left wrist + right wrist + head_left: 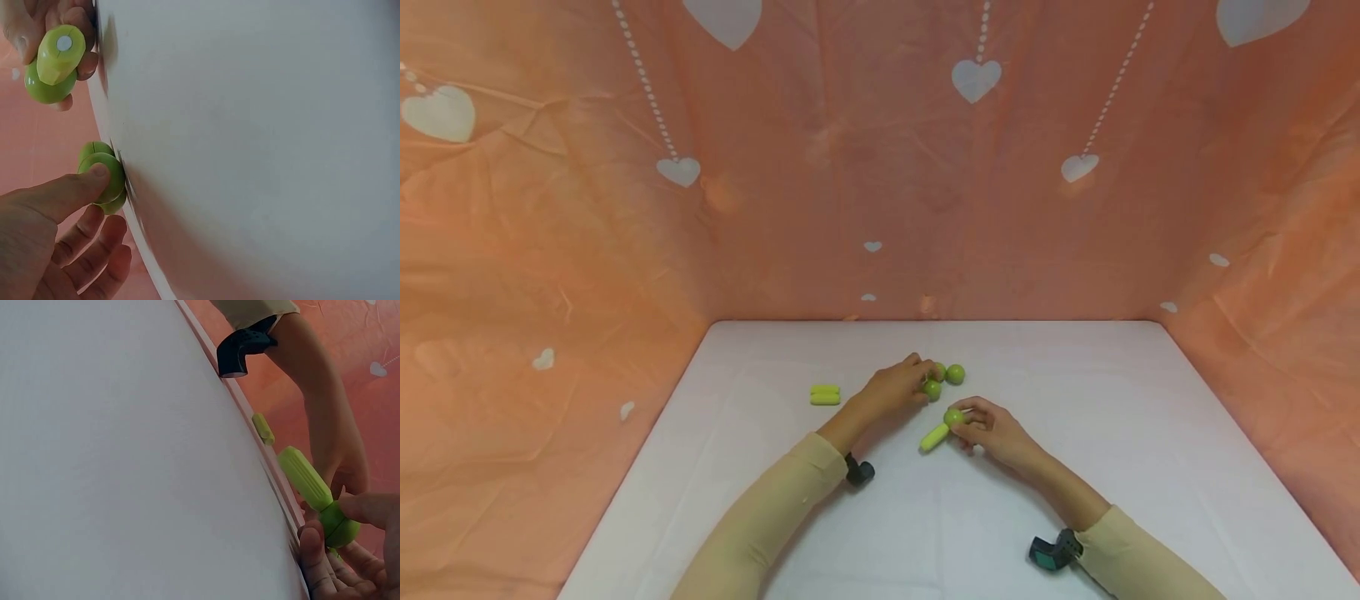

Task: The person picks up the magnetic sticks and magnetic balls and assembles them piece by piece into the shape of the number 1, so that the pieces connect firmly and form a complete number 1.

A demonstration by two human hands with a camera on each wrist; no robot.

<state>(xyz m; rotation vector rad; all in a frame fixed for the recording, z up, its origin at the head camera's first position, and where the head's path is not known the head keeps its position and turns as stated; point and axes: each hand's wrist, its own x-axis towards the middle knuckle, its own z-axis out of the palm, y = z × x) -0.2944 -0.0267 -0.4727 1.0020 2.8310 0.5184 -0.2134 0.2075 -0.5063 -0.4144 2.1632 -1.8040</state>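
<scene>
My right hand pinches a green ball between thumb and fingers. A ridged yellow-green stick juts from that ball, and its far end shows a small white disc in the left wrist view. Farther back, my left hand grips at a small cluster of green balls. Its thumb lies on the nearest ball, its index finger is hidden behind the cluster, and its other fingers are loosely bent. Another green ball rests just right of the left fingertips.
Two yellow-green sticks lie side by side on the white table, left of the left hand. Orange cloth with pale hearts hangs behind and along both sides. Each wrist wears a dark camera.
</scene>
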